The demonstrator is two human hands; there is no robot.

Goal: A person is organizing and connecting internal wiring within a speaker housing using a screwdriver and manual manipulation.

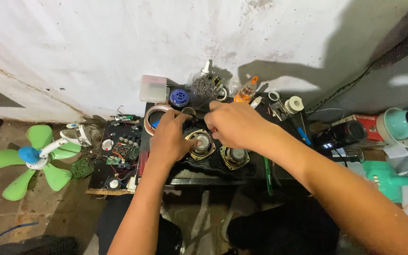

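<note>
Resting on one speaker (202,144), left hand (170,138) and right hand (234,125) – fingers curled, grip seemingly unclear.

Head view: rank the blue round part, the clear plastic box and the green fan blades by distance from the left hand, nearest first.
From the left hand:
1. Blue round part, just beyond the fingers, near the wall.
2. Clear plastic box, left of the blue part, against the wall.
3. Green fan blades, far left, on the floor.

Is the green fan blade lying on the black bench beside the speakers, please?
No, the green fan blade lies on the floor left of the bench, well away from the speakers.
</note>
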